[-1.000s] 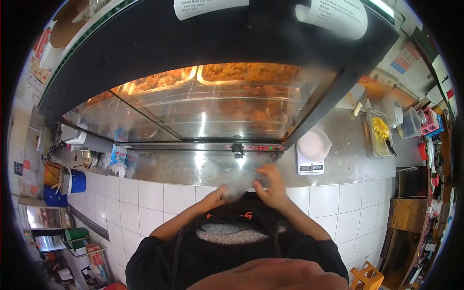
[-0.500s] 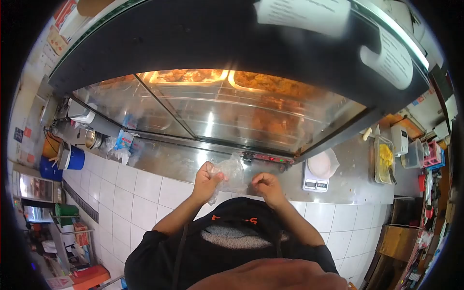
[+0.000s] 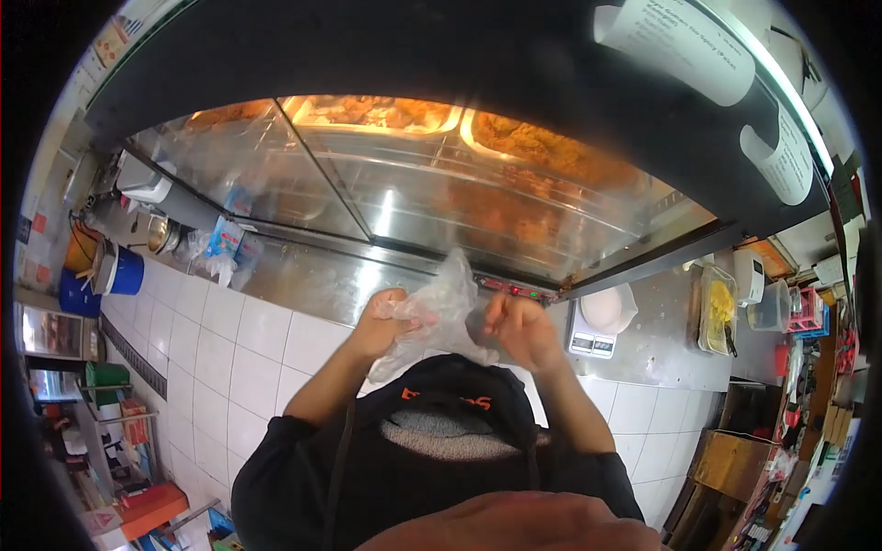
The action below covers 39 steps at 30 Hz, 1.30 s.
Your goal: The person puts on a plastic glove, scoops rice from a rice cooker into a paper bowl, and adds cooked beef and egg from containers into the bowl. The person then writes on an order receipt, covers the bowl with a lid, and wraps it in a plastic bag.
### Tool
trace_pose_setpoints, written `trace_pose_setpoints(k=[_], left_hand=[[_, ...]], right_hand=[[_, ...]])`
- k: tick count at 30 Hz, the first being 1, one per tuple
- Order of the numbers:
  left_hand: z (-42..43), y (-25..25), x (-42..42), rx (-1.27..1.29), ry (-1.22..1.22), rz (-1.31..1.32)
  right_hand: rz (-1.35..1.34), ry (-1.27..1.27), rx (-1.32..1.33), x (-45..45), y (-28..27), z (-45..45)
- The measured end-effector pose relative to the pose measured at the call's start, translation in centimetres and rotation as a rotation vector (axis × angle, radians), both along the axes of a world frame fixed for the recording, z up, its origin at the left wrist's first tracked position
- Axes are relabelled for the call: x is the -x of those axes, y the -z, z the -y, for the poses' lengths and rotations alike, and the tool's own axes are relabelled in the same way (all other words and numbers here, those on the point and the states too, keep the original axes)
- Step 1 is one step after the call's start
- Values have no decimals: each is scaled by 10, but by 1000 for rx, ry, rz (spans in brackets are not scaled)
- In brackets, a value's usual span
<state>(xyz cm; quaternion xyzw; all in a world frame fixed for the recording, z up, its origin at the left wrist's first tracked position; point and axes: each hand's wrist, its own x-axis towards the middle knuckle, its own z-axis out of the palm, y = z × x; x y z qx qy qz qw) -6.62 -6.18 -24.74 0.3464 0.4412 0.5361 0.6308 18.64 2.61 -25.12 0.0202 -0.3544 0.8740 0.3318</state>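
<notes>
Blue bucket (image 3: pixel 129 273): far left, light-coloured container against it; contents too small to make out.
Metal bowl (image 3: pixel 162 235): by the counter's left end, long-handled utensil near it.
Blue packet (image 3: pixel 223 238): on the steel counter (image 3: pixel 299 278), crumpled clear plastic beside it.
Counter, left stretch: open steel from packet to left hand; front edge meets white tiles (image 3: pixel 259 354).
Left hand (image 3: pixel 381 323): closed on a clear plastic bag, near the front edge.
Plastic bag (image 3: pixel 443 301): loose, crinkled, in front of the chest between the hands; contents, if any, unclear.
Heated cabinet (image 3: pixel 367 197): behind the hands; metal trays (image 3: pixel 395 131) of browned food under orange light, lower edge close beyond the bag.
Right hand (image 3: pixel 522 332): fingers bent, slightly blurred, close by the bag; cannot tell whether it pinches the film.
Scale (image 3: pixel 593 342): just right of the right hand, pale bowl (image 3: pixel 604 310) on top.
Counter, right stretch: open steel between scale and tub.
Clear tub (image 3: pixel 715 321): yellow food inside, dark-handled utensil at its right side.
Pink basket (image 3: pixel 807 309): far right, beyond another clear container (image 3: pixel 768 306).
</notes>
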Motion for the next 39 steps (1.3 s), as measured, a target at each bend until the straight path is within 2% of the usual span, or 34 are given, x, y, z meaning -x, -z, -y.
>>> trace_pose_setpoints(k=[2, 3, 4, 5, 6, 8, 11, 12, 13, 14, 16, 18, 20, 21, 23, 24, 26, 27, 28, 30, 31, 32, 34, 36, 37, 38, 39], left_hand=[[-1, -8, 10, -35, 59, -19], [-4, -11, 15, -47, 205, -72], [-5, -14, 20, -55, 351, -121], [-8, -20, 21, -101, 375, -91], [-11, -27, 20, -142, 394, -59], [-14, -39, 26, -194, 359, -118], [-15, -44, 36, -261, 121, 58], [-16, -52, 40, -310, 68, 103], [-18, -53, 45, -360, 70, 159], [-19, -55, 46, -356, 61, 163], [-16, -63, 48, -386, 89, 123], [-13, -71, 43, -365, 95, 123], [-12, -74, 41, -339, 103, 91], [-12, -72, 42, -342, 84, 82], [-11, -65, 42, -404, 12, 37], [-5, -69, 38, -403, -10, 26], [8, -80, 27, -380, -38, 129], [13, -82, 22, -389, -68, 112], [17, -83, 20, -402, -97, 97], [27, -79, 19, -402, -35, 174], [31, -74, 18, -400, -53, 160], [33, -68, 16, -393, -82, 150], [38, -66, 5, -395, -124, 128], [46, -70, -7, -125, -409, 501], [48, -77, -10, -2, -566, 569], [54, -61, -7, -18, -573, 561], [62, -27, -1, -130, -910, 422]], right_hand=[[254, 127, 305, 8, -46, 0], [263, 123, 321, 12, -57, 0], [369, 54, 164, 17, -65, 1], [472, -22, 10, 21, -65, 1], [480, -39, 42, 20, -58, -5], [672, -141, -277, 10, -36, -17], [648, -39, -327, 15, -51, -15], [508, 19, -247, 19, -53, -14], [368, 78, -169, 23, -58, -11], [374, 69, -165, 31, -69, -7], [396, 344, -33, 53, -92, 7], [403, 314, -127, 55, -82, 0], [553, 88, -329, 43, -60, -12], [544, 70, -336, 37, -47, -16], [298, -1, -270, 27, -27, -21], [288, -24, -272, 28, -39, -18], [264, 289, -216, 27, -81, -10], [410, 568, -669, 24, -90, -13], [387, 543, -682, 21, -96, -20], [779, 789, -1711, 16, -103, -28], [418, 959, -1968, 20, -110, -28], [398, 958, -1958, 23, -108, -26], [-60, 945, -2116, 29, -109, -20], [-101, 919, -2018, 29, -111, -9], [52, 840, -1820, 32, -102, -6], [195, 752, -1622, 35, -92, -5], [296, 738, -1347, 46, -85, 7]])
